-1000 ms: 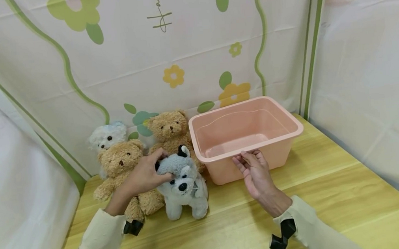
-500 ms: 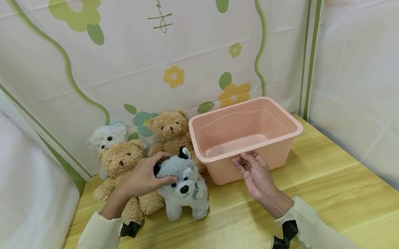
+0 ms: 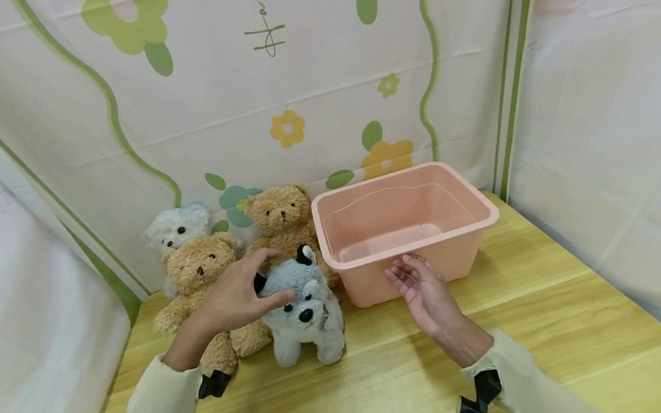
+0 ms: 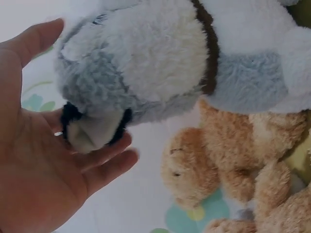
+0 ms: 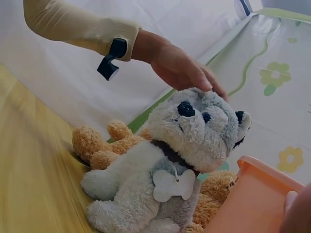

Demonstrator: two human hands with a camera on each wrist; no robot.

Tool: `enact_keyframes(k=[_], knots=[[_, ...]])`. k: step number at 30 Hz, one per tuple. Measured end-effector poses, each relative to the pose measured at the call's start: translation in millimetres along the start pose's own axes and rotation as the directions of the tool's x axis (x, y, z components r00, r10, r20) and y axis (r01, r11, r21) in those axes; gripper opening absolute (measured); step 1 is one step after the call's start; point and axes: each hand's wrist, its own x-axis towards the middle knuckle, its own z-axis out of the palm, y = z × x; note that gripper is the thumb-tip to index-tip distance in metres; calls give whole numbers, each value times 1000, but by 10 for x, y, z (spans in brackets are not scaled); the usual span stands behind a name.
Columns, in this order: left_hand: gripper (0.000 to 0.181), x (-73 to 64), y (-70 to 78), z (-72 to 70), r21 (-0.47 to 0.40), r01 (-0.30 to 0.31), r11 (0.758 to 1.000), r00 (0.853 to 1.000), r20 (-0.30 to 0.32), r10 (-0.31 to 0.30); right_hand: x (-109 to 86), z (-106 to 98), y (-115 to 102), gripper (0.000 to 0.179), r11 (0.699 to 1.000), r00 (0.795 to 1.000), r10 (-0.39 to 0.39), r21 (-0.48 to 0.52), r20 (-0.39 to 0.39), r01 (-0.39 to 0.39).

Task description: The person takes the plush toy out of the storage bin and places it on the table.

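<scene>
A grey and white plush husky (image 3: 301,307) with black-edged ears stands on the table, a bone-shaped tag (image 5: 173,185) hanging from its dark collar. My left hand (image 3: 243,293) is spread around the top of its head. In the left wrist view the thumb (image 4: 36,41) stands apart from the fur, and the fingers lie behind one ear. My right hand (image 3: 426,293) has loosely bent fingers just below the front rim of a pink plastic bin (image 3: 405,255), holding nothing. The bin stands right of the husky with no toys inside.
Behind the husky sit a brown teddy bear (image 3: 281,214), a second teddy bear (image 3: 200,267) further left, and a white plush toy (image 3: 175,226) at the back. A flower-print curtain (image 3: 324,69) hangs behind the wooden table (image 3: 370,387).
The left hand's fingers have loosened from the husky's head, while the toy keeps its place. The right hand has moved slightly down from the bin's rim.
</scene>
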Motion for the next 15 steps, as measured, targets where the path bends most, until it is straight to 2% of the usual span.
enact_keyframes(k=[2,4,6,8,10,12,13,15], knots=[[82,-30,57,-6,81,-7,997,999,-51,11,-21,-11,-13,4,1000,1000,21,-13,15,-21],[89,-79,134,9,190,-38,981,992,-114,60,-47,-22,-25,7,998,998,42,-58,47,-39],[93,-131,239,50,275,-91,957,973,-182,145,-84,-40,-48,13,990,994,61,-131,90,-49],[94,-193,346,114,339,-144,930,946,-230,230,-122,-56,-74,21,975,987,73,-220,142,-40],[96,-259,453,192,372,-181,910,925,-251,286,-162,-73,-97,32,946,978,73,-323,195,-6],[96,-323,544,279,387,-209,898,914,-251,320,-200,-91,-112,41,905,966,68,-422,249,45],[96,-352,582,328,391,-222,893,910,-246,335,-218,-99,-116,44,880,959,61,-469,277,79],[95,-406,638,437,402,-243,883,906,-232,355,-257,-115,-114,48,809,942,43,-565,332,162]])
